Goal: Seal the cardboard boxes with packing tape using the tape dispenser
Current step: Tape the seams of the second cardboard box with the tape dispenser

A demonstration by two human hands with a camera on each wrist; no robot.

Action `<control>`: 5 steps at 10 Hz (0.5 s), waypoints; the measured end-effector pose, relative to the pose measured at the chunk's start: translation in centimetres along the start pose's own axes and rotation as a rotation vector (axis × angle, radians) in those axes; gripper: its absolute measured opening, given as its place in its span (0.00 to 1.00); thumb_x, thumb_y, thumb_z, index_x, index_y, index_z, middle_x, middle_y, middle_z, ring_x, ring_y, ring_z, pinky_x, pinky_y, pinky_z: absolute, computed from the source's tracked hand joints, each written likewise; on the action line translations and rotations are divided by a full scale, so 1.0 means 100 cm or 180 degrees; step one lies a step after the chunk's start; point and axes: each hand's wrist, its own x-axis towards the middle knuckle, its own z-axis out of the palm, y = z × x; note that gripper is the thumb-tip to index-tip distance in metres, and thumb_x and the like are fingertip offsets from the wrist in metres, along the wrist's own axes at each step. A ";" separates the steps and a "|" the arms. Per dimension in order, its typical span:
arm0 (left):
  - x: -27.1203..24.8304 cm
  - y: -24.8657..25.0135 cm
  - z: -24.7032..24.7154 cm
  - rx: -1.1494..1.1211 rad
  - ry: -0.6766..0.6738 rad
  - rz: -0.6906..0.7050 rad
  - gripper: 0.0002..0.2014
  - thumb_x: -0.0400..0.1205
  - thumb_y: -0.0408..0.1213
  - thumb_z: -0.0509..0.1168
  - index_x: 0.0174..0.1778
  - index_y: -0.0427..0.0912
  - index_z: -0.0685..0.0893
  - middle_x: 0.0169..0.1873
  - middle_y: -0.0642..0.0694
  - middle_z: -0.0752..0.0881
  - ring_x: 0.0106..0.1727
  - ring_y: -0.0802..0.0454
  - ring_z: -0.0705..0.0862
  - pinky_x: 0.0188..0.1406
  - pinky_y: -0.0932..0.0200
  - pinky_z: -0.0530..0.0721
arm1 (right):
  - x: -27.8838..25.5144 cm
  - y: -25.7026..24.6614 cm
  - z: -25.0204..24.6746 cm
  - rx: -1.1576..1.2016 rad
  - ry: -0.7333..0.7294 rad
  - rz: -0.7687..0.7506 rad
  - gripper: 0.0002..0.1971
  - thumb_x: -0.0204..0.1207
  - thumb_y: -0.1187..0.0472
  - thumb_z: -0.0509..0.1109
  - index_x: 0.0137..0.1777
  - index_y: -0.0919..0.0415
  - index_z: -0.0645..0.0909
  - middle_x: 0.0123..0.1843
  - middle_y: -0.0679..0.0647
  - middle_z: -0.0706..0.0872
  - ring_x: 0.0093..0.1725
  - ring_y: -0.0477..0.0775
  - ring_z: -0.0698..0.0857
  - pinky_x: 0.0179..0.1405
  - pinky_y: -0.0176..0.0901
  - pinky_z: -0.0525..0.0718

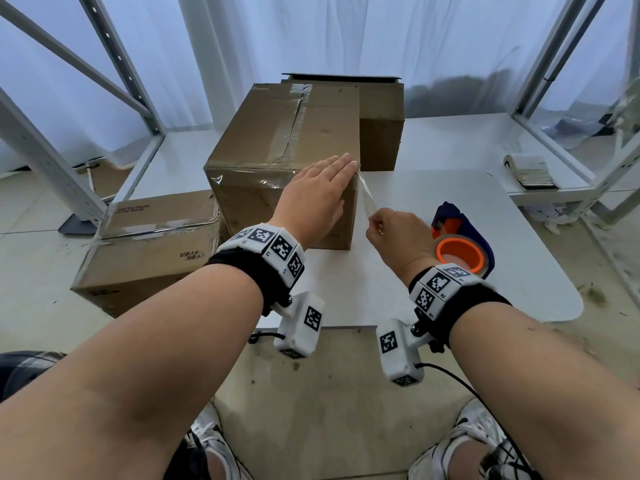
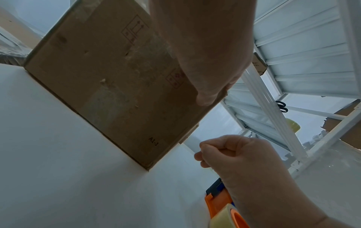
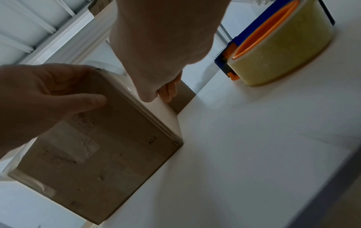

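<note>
A white table (image 1: 433, 188) holds three brown cardboard boxes. The biggest box (image 1: 277, 140) stands in the middle with clear tape already running along its top seam and a band across its near top edge. A lower box (image 1: 149, 251) sits at the table's left edge, also taped on top. A third box (image 1: 381, 116) stands behind, its top looking open, so sealing seems partly done with at least one box left.

The left hand (image 1: 317, 195) lies flat, fingers straight, pressing the big box's near right corner. The right hand (image 1: 398, 237) pinches the loose end of a tape strip (image 1: 367, 195) that runs up to that corner, not yet stuck down the side.

The tape dispenser (image 1: 460, 244), blue and orange with a clear roll, rests on the table just behind the right wrist, held by no one.

Only the left wrist view shows the right hand's curled fingers (image 2: 216, 148) from below; only the head view shows the other boxes.
</note>
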 end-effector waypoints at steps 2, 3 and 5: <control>0.000 0.001 -0.001 -0.0004 0.0001 0.0007 0.28 0.87 0.40 0.57 0.83 0.46 0.58 0.82 0.48 0.61 0.82 0.51 0.58 0.80 0.58 0.52 | -0.002 -0.004 0.000 0.0162 -0.0019 0.0004 0.13 0.83 0.55 0.61 0.56 0.60 0.84 0.48 0.56 0.89 0.47 0.59 0.85 0.46 0.44 0.80; 0.000 0.000 -0.001 0.0013 0.0011 0.0017 0.28 0.87 0.40 0.57 0.83 0.46 0.57 0.82 0.48 0.60 0.83 0.52 0.58 0.80 0.58 0.52 | -0.002 -0.007 0.004 0.0204 -0.0020 0.0003 0.13 0.83 0.55 0.61 0.55 0.59 0.85 0.48 0.56 0.89 0.47 0.59 0.85 0.47 0.47 0.82; 0.000 0.001 0.001 0.0012 0.0028 -0.0011 0.28 0.87 0.40 0.57 0.83 0.46 0.57 0.82 0.49 0.60 0.83 0.52 0.57 0.80 0.59 0.50 | 0.002 -0.014 0.013 0.0207 -0.0003 -0.0059 0.12 0.82 0.54 0.62 0.55 0.58 0.85 0.47 0.56 0.89 0.46 0.59 0.85 0.44 0.45 0.80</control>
